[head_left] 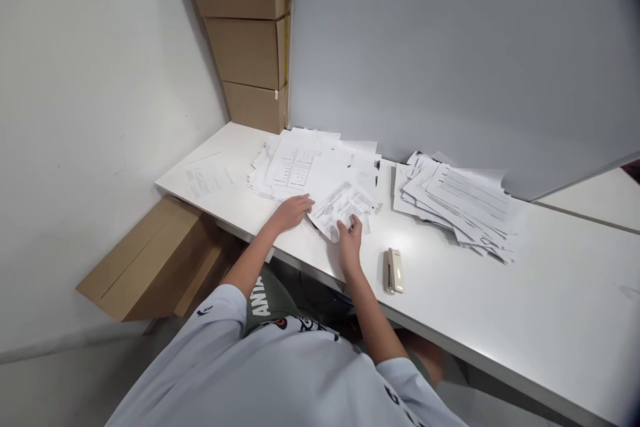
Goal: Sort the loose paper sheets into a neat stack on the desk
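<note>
A printed sheet of paper (327,211) with an oval stamp-like mark lies tilted near the desk's front edge. My left hand (293,212) has its fingertips closed on the sheet's left edge. At the sheet's lower right edge, my right hand (351,243) pinches it between thumb and curled fingers. Just behind the sheet spreads a loose pile of papers (295,163), one printed with a grid of boxes. To the right of my right hand rests a beige stapler (394,271), touched by neither hand.
Another untidy stack of papers (467,200) sits on the white desk (540,287) farther right. Cardboard boxes (243,50) are stacked at the back left corner. A large cardboard box (145,257) stands below the desk's left end. A grey panel (450,53) rises behind the desk.
</note>
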`<state>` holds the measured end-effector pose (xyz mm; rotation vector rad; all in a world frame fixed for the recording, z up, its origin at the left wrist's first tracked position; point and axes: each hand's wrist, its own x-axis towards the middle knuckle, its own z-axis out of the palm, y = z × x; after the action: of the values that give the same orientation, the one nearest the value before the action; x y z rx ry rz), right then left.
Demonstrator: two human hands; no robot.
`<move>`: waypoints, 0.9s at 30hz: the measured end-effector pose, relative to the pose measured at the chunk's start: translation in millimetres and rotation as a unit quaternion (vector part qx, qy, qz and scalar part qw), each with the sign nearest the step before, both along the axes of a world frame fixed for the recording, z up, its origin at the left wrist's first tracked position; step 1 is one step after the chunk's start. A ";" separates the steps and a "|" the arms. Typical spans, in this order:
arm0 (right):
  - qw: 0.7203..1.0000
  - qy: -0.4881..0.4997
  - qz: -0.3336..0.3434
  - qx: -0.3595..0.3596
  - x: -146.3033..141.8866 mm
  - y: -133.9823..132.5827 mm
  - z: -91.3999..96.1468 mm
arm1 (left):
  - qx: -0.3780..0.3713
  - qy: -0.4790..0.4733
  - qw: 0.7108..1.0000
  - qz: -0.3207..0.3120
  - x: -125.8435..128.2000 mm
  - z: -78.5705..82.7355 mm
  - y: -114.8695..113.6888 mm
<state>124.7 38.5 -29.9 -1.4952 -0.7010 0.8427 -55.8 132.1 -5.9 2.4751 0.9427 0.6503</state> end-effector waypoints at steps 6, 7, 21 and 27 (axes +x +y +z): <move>0.998 -0.056 -0.012 0.033 -2.4 -1.0 -6.5 | -0.016 -0.103 0.989 0.101 -1.5 -2.1 1.2; 0.997 -0.068 -0.012 0.033 -1.7 -1.4 -7.7 | -0.031 -0.114 0.983 0.138 2.1 -1.7 2.2; 0.996 -0.033 0.031 0.074 0.0 -3.9 -4.4 | -0.434 -0.391 0.789 0.191 24.9 22.4 2.1; 0.995 -0.064 0.046 0.065 -0.8 -8.3 4.9 | -0.335 -0.378 0.829 0.239 11.4 18.2 -6.2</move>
<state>123.9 30.1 -25.0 -1.4182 -0.9093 0.7597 -44.4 126.0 12.3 1.1845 1.1730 1.1069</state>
